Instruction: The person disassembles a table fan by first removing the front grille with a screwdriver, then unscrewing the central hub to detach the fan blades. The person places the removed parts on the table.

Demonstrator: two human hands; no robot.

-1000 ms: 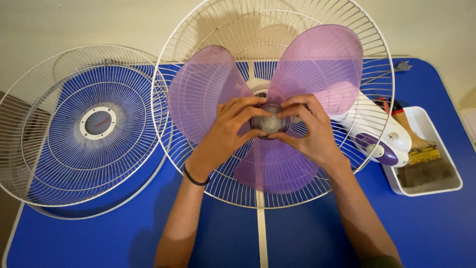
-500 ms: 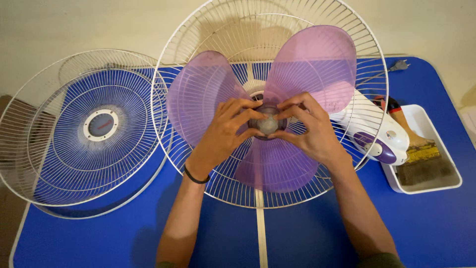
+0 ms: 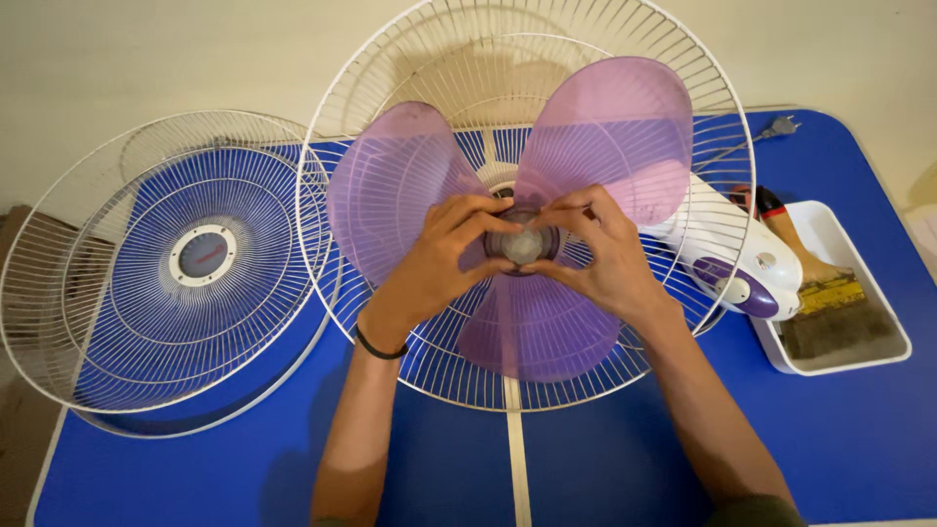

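A translucent purple three-bladed fan blade (image 3: 605,137) sits inside the white wire rear grille (image 3: 420,59) of a fan lying on a blue table (image 3: 195,468). A round grey hub cap (image 3: 523,244) is at the blade's centre. My left hand (image 3: 434,263) and my right hand (image 3: 605,259) both pinch this hub cap with their fingertips, one from each side. A black band circles my left wrist. The fan's white and purple motor housing (image 3: 742,268) shows behind the grille on the right.
A detached white wire front grille (image 3: 107,293) with a round centre badge lies at the table's left end, overhanging the edge. A white tray (image 3: 883,356) at the right holds a worn paintbrush (image 3: 830,303). A power plug (image 3: 781,125) lies at the far right corner.
Both hands keep their pinch on the hub cap, with the fingers shifting slightly around it. The view has drifted a little; the blade looks barely turned.
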